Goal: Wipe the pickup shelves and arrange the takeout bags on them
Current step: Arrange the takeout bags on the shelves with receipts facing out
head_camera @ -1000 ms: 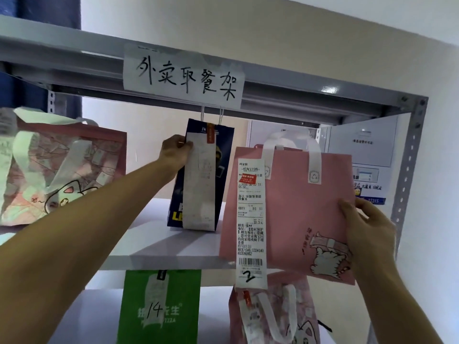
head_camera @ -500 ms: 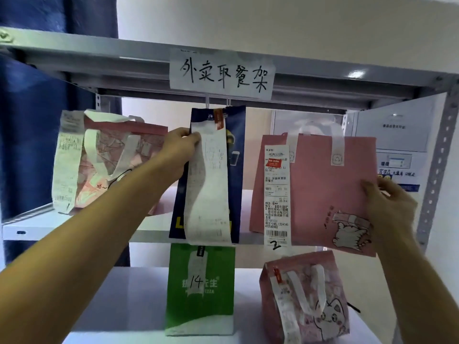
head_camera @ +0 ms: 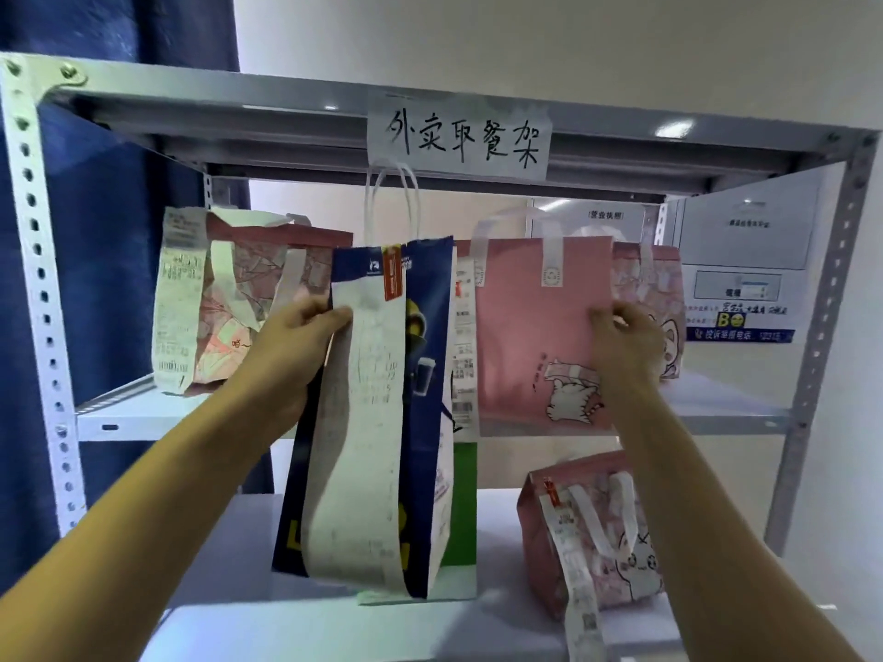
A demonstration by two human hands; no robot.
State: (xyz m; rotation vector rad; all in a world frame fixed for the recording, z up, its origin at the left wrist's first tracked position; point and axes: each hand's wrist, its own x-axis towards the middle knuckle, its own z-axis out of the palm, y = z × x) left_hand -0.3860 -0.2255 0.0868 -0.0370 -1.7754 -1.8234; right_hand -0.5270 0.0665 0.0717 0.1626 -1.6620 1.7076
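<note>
Takeout bags on grey metal shelving. Navy paper bag, long receipt attached: gripped at its left edge by left hand, hanging before the shelf front. Plain pink cat-print tote, upper shelf: right hand pinched its right edge.

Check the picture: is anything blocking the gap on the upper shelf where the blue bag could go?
Nothing visible blocks it. The left hand holds the blue bag before the gap between the patterned pink bag and the plain pink bag, held by the right hand.
</note>
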